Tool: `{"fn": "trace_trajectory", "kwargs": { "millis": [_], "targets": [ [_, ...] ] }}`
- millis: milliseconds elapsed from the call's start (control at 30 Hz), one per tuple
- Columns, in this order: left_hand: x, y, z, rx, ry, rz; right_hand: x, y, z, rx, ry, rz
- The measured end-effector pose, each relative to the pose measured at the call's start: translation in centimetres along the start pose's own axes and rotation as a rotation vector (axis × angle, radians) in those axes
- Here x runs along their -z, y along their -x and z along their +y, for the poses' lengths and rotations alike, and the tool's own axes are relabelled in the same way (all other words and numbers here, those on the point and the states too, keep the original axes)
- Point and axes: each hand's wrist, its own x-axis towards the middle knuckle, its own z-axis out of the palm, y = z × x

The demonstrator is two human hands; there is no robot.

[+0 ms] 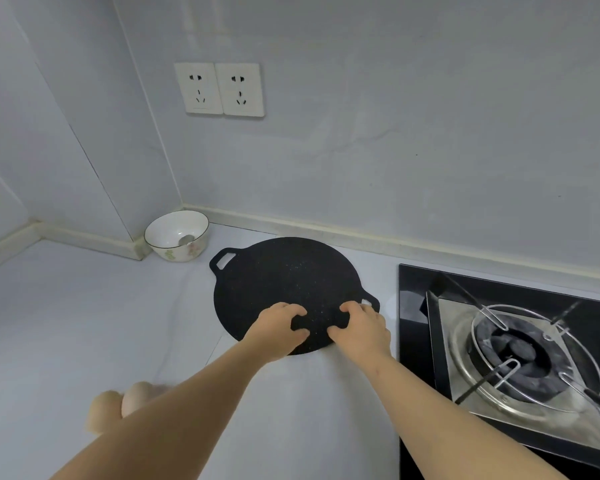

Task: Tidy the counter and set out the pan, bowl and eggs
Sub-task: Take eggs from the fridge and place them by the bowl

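Observation:
A flat black round pan [284, 282] with two loop handles lies on the white counter [66, 323], left of the stove. My left hand [278, 330] and my right hand [361, 327] both grip its near rim, fingers curled over the top. A white bowl [176, 234] with a flower pattern and a dark rim stands in the back corner by the wall. Two pale eggs [118, 403] rest on the counter at the lower left, partly hidden behind my left forearm.
A black glass gas stove [416, 292] with a metal burner ring [527, 355] fills the right side, close to the pan's right handle. Two wall sockets [219, 89] sit above the counter. A raised white backsplash edge runs along the walls.

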Motion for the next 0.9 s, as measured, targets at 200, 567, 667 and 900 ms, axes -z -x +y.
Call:
{"fn": "trace_trajectory", "kwargs": {
  "millis": [200, 567, 667, 900],
  "targets": [
    [1.1, 3.5, -1.7, 0.060, 0.072, 0.162, -1.6, 2.2, -1.8, 0.107, -0.079, -0.032],
    [5.8, 11.1, -12.5, 0.350, -0.020, 0.430, -8.2, 6.3, -10.6, 0.368, -0.140, -0.317],
    [6.7, 12.7, -15.6, 0.505, -0.010, 0.351, -10.4, 7.5, -13.0, 0.410, -0.145, -0.448],
    [5.8, 13.4, -19.0, 0.517, 0.120, -0.054, -14.1, 8.5, -15.7, 0.432, -0.013, -0.623]
  ]
}}
